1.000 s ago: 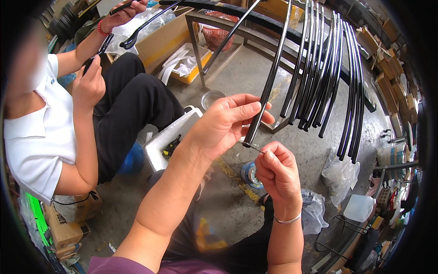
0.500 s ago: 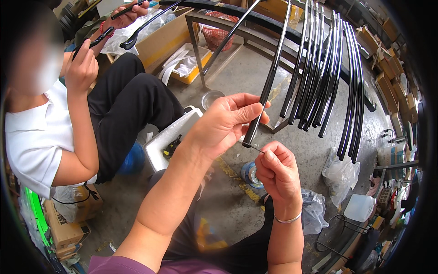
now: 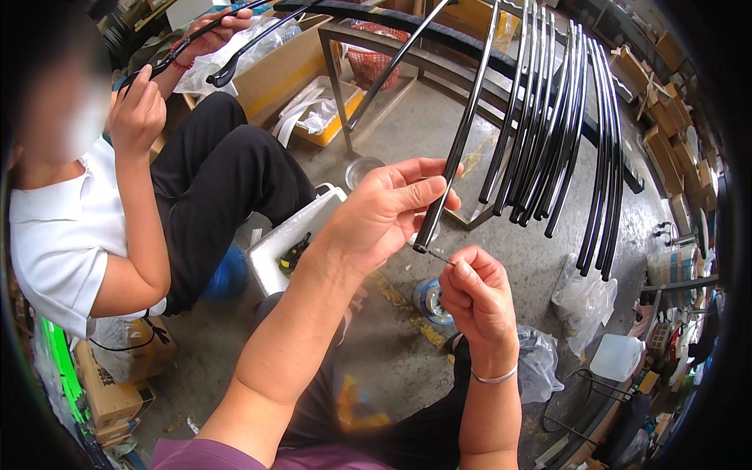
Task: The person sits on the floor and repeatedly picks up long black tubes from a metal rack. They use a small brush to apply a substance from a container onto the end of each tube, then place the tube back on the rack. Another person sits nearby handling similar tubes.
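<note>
My left hand is closed around a glossy black tube near its lower end, thumb on top. The tube slants up and away, crossing a dark metal rack. A thin dark wire-like piece runs from the tube's lower end to my right hand, which pinches it between thumb and forefinger. Whether it is a wire or a thin tool I cannot make out. More glossy black tubes hang side by side on the rack, right of the held one. A silver bangle is on my right wrist.
At the left a person in a white shirt holds a black curved rod. Between us stands a white foam box with a small dark tool inside. A blue spool sits below my hands. Plastic bags lie at right.
The tube's lower end and my left hand have shifted very slightly left. My right hand is a touch lower. The other person's two hands now hold one rod farther along.
</note>
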`<state>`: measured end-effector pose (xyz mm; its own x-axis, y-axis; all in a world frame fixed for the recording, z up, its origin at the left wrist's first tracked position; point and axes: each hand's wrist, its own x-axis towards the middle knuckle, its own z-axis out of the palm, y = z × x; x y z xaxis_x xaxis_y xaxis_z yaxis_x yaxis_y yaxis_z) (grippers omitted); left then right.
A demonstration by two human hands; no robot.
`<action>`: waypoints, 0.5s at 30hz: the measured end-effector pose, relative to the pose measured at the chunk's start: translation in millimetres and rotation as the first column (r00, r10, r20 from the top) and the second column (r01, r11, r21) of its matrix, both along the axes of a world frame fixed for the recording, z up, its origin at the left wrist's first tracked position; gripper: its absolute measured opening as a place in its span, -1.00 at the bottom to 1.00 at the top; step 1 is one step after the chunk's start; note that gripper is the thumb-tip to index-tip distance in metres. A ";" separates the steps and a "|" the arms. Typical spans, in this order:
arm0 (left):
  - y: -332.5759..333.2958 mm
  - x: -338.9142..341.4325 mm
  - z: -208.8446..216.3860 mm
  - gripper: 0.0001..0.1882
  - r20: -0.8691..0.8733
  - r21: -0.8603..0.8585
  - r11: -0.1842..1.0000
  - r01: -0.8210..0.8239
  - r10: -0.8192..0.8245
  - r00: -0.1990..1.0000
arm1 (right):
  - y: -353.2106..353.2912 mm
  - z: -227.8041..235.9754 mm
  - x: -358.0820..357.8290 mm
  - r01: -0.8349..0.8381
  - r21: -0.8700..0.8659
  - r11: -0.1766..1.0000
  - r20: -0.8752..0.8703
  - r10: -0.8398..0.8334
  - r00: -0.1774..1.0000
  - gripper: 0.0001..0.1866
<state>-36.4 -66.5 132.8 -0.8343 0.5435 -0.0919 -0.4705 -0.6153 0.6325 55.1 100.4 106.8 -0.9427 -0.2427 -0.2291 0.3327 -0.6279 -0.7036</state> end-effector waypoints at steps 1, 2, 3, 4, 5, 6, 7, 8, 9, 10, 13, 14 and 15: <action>-0.8 -0.5 -0.4 -0.62 -0.001 0.003 1.000 0.008 -0.008 1.000 | 0.7 0.2 0.8 -0.001 0.009 1.000 0.009 0.001 1.000 -0.85; -1.6 -0.2 -0.5 -0.61 0.008 0.004 1.000 0.006 -0.006 1.000 | 1.4 -1.6 1.7 -0.003 0.011 1.000 0.018 0.003 1.000 -0.85; -0.7 -1.2 1.5 -0.59 0.008 0.009 1.000 0.007 -0.007 1.000 | 3.7 -3.5 1.2 -0.002 0.017 1.000 0.018 0.001 1.000 -0.85; -0.1 -1.8 3.3 -0.58 0.008 0.013 1.000 0.009 -0.009 1.000 | 5.8 -5.7 1.3 0.000 0.023 1.000 0.017 0.000 1.000 -0.85; -1.1 -1.2 1.4 -0.57 0.010 0.005 1.000 0.015 -0.015 1.000 | 7.6 -7.9 3.1 0.007 0.036 0.999 0.029 -0.008 1.000 -0.85; -2.9 -1.0 1.3 -0.57 0.001 -0.001 1.000 0.024 -0.024 1.000 | 9.6 -7.9 4.4 0.017 0.051 0.999 0.030 -0.018 0.999 -0.85; -3.6 -0.4 3.3 -0.56 -0.008 -0.008 0.999 0.032 -0.032 0.999 | 11.6 -7.6 5.4 0.026 0.065 0.998 0.030 -0.028 0.999 -0.86; -2.9 0.3 7.7 -0.56 -0.034 -0.032 0.999 -0.006 0.005 0.999 | 13.5 -6.6 5.4 0.030 0.038 0.999 0.015 -0.031 0.999 -0.86; -3.6 0.4 9.9 -0.56 -0.057 -0.033 0.999 -0.017 0.015 0.998 | 15.7 -9.3 6.4 0.031 0.023 0.999 -0.002 -0.031 1.000 -0.86; -5.3 -0.1 11.7 -0.56 -0.079 -0.033 0.999 -0.028 0.025 0.997 | 18.1 -12.2 6.6 0.031 0.008 0.999 -0.018 -0.031 0.999 -0.87; -12.5 -2.3 26.2 -0.54 -0.132 0.007 1.000 -0.016 0.017 0.991 | 23.1 -6.2 7.1 0.044 -0.013 0.999 -0.041 -0.045 0.998 -0.87; -19.8 -2.6 35.6 -0.54 -0.165 -0.020 0.999 -0.028 0.024 0.986 | 22.0 -6.5 7.0 0.040 -0.029 0.999 -0.046 -0.041 0.998 -0.87; -27.8 -4.4 45.5 -0.53 -0.198 -0.047 0.998 -0.039 0.029 0.980 | 21.1 -6.4 6.8 0.035 -0.045 0.998 -0.051 -0.038 0.998 -0.87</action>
<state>-40.8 -94.3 178.3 -0.8569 0.5132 0.0496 -0.3128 -0.5940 0.7412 61.8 121.4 100.4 -0.9614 -0.2167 -0.1695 0.2727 -0.6698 -0.6906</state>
